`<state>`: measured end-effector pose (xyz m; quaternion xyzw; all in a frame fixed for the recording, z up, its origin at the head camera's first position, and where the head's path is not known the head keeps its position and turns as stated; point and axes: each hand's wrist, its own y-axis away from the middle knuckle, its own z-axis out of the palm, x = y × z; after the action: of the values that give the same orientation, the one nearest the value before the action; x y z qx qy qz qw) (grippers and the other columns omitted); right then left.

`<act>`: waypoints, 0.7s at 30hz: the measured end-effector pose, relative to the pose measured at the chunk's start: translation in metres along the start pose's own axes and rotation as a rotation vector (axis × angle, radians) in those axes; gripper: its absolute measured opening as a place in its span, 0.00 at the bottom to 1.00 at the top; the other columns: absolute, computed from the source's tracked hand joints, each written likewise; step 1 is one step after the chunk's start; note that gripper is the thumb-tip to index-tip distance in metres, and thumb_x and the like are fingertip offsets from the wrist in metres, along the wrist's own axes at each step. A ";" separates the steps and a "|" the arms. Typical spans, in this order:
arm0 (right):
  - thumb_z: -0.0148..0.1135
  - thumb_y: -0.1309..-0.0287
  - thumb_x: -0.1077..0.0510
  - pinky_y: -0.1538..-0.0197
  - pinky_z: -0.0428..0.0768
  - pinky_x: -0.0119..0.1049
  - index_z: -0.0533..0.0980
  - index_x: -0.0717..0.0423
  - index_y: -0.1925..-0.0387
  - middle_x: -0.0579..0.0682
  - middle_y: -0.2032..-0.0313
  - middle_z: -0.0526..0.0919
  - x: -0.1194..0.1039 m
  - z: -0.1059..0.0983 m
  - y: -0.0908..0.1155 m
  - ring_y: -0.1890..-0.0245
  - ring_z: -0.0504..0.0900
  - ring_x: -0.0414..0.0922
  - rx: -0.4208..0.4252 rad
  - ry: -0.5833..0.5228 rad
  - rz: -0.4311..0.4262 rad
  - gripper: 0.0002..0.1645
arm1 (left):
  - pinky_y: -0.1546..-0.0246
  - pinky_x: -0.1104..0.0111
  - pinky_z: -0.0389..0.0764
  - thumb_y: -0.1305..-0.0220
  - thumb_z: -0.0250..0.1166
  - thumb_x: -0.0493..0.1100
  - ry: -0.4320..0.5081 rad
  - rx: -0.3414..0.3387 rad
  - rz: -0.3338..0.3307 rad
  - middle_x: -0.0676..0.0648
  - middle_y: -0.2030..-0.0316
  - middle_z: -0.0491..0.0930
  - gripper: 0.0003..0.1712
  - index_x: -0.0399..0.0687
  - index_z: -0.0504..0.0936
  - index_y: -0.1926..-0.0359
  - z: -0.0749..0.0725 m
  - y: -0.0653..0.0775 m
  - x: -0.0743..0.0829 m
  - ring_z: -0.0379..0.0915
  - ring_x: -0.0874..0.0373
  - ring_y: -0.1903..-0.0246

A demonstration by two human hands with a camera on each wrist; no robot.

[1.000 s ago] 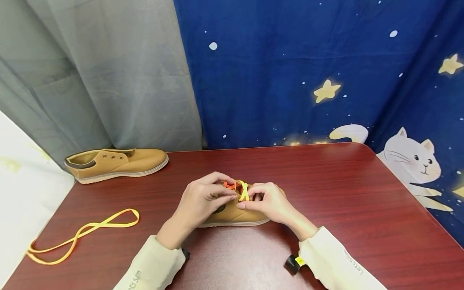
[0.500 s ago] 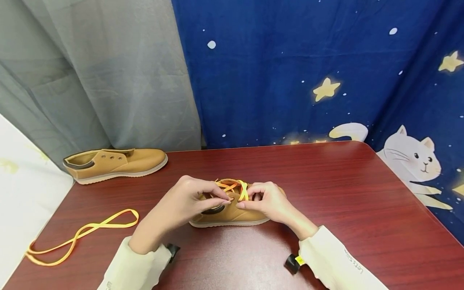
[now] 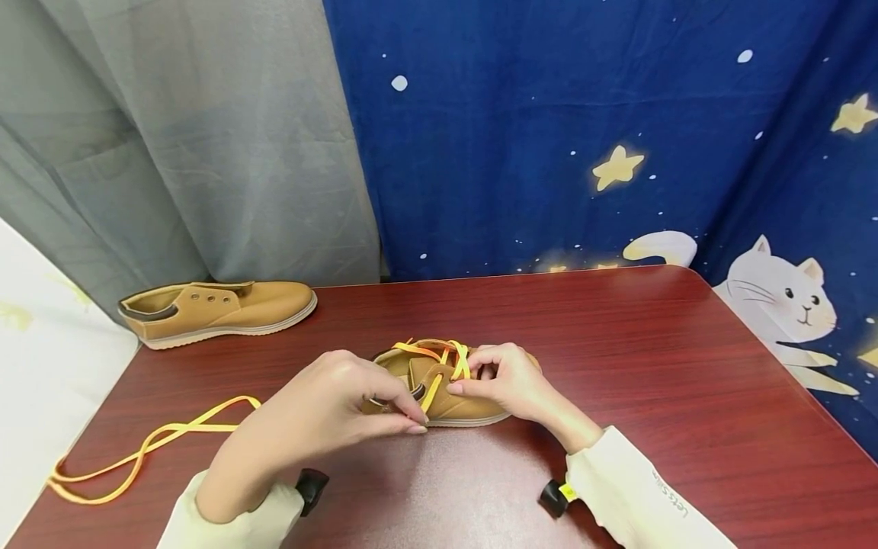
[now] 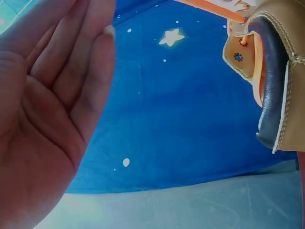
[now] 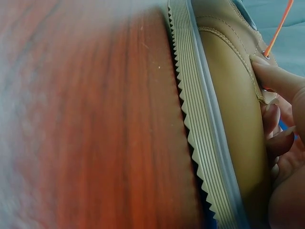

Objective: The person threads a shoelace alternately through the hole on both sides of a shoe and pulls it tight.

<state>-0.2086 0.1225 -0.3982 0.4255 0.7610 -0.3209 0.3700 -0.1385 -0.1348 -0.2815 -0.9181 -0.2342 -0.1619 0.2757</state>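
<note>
A tan lace-up shoe [image 3: 461, 404] stands on the table, its toe to the right, with a yellow-orange shoelace [image 3: 431, 393] crossing its eyelets. My left hand [image 3: 322, 404] pinches a length of that lace between thumb and fingertips, drawn taut from an eyelet towards the near side. At the front of the lacing, my right hand [image 3: 511, 381] grips the shoe's eyelet flap between thumb and fingers. In the right wrist view, the right thumb [image 5: 276, 78] presses beside the eyelet where the lace [image 5: 280, 28] comes out. The left wrist view shows the left palm [image 4: 52, 109] beside the shoe's dark collar [image 4: 274, 81]; its fingertips are cut off.
A second tan shoe [image 3: 274, 306], without a lace, stands at the table's back left. A loose yellow shoelace [image 3: 147, 446] lies looped on the left side of the red-brown table [image 3: 686, 396]. Grey and blue curtains [image 3: 514, 137] hang behind.
My left hand has moved from above the lacing down to the near left, pulling the lace out through an eyelet. The right hand has stayed in place on the shoe.
</note>
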 end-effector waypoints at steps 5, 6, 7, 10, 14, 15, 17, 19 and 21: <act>0.80 0.52 0.51 0.78 0.68 0.26 0.84 0.41 0.74 0.37 0.80 0.78 0.000 -0.001 0.000 0.83 0.72 0.32 -0.007 -0.006 0.005 0.09 | 0.71 0.85 0.72 0.42 0.75 0.46 -0.019 -0.093 -0.035 0.69 0.74 0.85 0.02 0.62 0.90 0.69 -0.003 0.001 0.004 0.69 0.83 0.74; 0.80 0.52 0.51 0.78 0.68 0.26 0.84 0.41 0.74 0.37 0.80 0.78 0.000 -0.001 0.000 0.83 0.71 0.32 -0.009 -0.010 0.007 0.09 | 0.70 0.85 0.72 0.42 0.76 0.47 -0.015 -0.118 -0.060 0.70 0.74 0.84 0.03 0.63 0.90 0.69 -0.003 0.002 0.005 0.70 0.84 0.74; 0.80 0.52 0.51 0.78 0.68 0.26 0.84 0.41 0.74 0.37 0.81 0.78 0.000 -0.001 0.000 0.83 0.71 0.32 -0.010 -0.011 0.009 0.09 | 0.70 0.85 0.72 0.42 0.76 0.47 -0.014 -0.148 -0.095 0.71 0.74 0.84 0.03 0.65 0.90 0.70 -0.002 0.002 0.005 0.69 0.83 0.74; 0.80 0.52 0.50 0.78 0.68 0.26 0.83 0.41 0.74 0.37 0.81 0.77 -0.002 -0.001 0.001 0.83 0.72 0.32 -0.009 -0.005 0.025 0.09 | 0.69 0.81 0.73 0.46 0.77 0.47 -0.040 -0.249 -0.213 0.74 0.77 0.80 0.06 0.68 0.88 0.74 0.002 0.001 0.005 0.69 0.82 0.74; 0.80 0.53 0.48 0.78 0.68 0.26 0.83 0.39 0.74 0.37 0.82 0.77 -0.003 -0.002 0.002 0.82 0.73 0.32 -0.001 0.024 0.052 0.10 | 0.69 0.76 0.75 0.49 0.77 0.46 -0.083 -0.358 -0.341 0.75 0.80 0.78 0.10 0.68 0.86 0.78 0.014 -0.003 0.000 0.71 0.80 0.74; 0.80 0.53 0.47 0.78 0.68 0.26 0.83 0.38 0.74 0.37 0.82 0.77 -0.003 -0.002 0.002 0.82 0.73 0.32 0.001 0.030 0.058 0.10 | 0.69 0.76 0.74 0.50 0.77 0.45 -0.091 -0.368 -0.355 0.74 0.81 0.77 0.10 0.68 0.85 0.79 0.017 -0.004 -0.003 0.71 0.80 0.74; 0.80 0.53 0.47 0.77 0.69 0.26 0.83 0.38 0.74 0.37 0.83 0.78 -0.003 -0.002 0.002 0.82 0.73 0.32 0.002 0.037 0.064 0.10 | 0.70 0.75 0.74 0.52 0.77 0.44 -0.092 -0.382 -0.382 0.73 0.82 0.77 0.11 0.67 0.84 0.81 0.025 -0.006 -0.006 0.71 0.80 0.75; 0.80 0.54 0.47 0.77 0.69 0.25 0.83 0.38 0.74 0.36 0.83 0.78 -0.003 -0.002 0.002 0.82 0.74 0.32 0.002 0.040 0.067 0.10 | 0.71 0.74 0.73 0.53 0.77 0.43 -0.109 -0.385 -0.397 0.72 0.84 0.76 0.13 0.66 0.83 0.82 0.031 -0.007 -0.009 0.70 0.79 0.76; 0.80 0.54 0.47 0.77 0.69 0.25 0.83 0.38 0.74 0.36 0.83 0.78 -0.003 -0.001 0.002 0.82 0.74 0.32 0.001 0.040 0.071 0.10 | 0.72 0.74 0.72 0.55 0.77 0.42 -0.130 -0.382 -0.421 0.71 0.85 0.75 0.13 0.66 0.83 0.84 0.036 -0.007 -0.011 0.69 0.77 0.77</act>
<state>-0.2062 0.1233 -0.3955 0.4588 0.7525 -0.2993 0.3657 -0.1450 -0.1126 -0.3120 -0.8931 -0.4019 -0.1976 0.0428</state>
